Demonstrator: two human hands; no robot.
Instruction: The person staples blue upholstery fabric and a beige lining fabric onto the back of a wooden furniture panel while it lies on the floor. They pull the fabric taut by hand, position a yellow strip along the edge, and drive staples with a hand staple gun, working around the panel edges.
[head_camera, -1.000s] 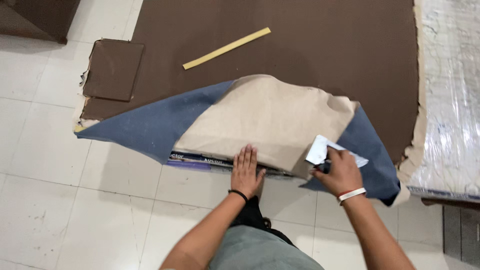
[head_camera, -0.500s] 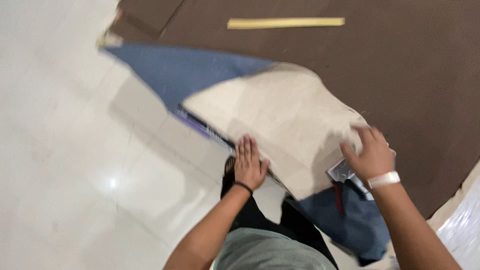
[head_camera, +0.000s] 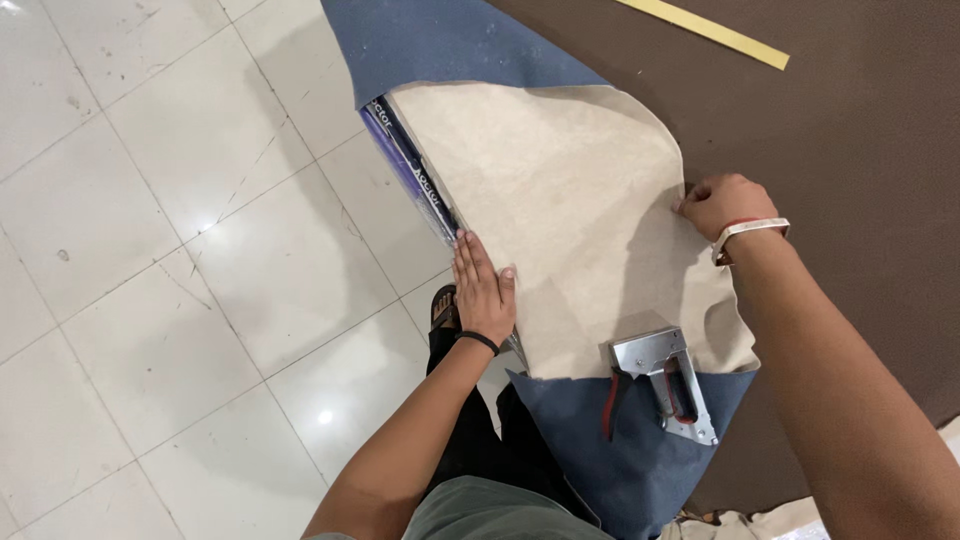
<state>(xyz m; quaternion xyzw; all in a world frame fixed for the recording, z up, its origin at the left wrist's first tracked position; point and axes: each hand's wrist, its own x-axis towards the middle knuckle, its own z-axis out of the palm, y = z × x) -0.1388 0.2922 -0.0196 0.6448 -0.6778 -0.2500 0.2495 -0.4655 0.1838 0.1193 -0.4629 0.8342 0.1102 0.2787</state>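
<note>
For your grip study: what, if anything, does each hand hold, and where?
The right hand pinches the beige sheet at its far edge. The left hand only presses flat on its near edge.

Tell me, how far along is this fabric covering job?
Done: blue fabric is folded back, beige underside up. In hand: left hand presses the edge flat, right hand pulls the far edge. Left: the staple gun lies unused; no staples visible.

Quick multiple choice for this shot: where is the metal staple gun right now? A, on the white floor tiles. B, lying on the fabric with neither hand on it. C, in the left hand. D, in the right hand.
B: the staple gun lies on the fabric, while the left hand presses flat at the near edge and the right hand grips the far edge.
</note>
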